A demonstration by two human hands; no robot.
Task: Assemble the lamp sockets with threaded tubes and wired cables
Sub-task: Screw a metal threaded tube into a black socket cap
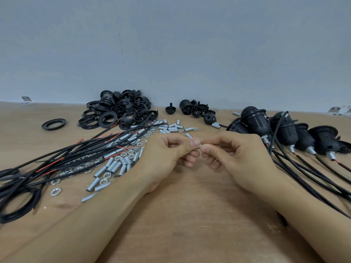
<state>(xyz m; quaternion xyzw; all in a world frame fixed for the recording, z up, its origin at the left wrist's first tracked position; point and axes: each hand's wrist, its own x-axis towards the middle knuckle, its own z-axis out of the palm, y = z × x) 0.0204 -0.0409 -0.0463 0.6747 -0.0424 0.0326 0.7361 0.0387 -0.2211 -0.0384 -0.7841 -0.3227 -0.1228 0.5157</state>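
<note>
My left hand (171, 150) and my right hand (231, 150) meet at the table's middle, fingertips together. Between them they pinch a small metal part (199, 146), mostly hidden by the fingers; whether it is a tube or a nut I cannot tell. Loose silver threaded tubes (115, 166) and hex nuts (56, 191) lie scattered to the left. Black cables with red wire ends (62, 158) fan out across the left side. Several assembled black sockets with cables (284, 130) lie at the right.
A heap of black socket caps and rings (117, 112) sits at the back by the grey wall, with a single ring (53, 124) to its left. A smaller group of caps (195, 109) lies at back centre. Bare wooden tabletop (190, 215) spreads between my forearms.
</note>
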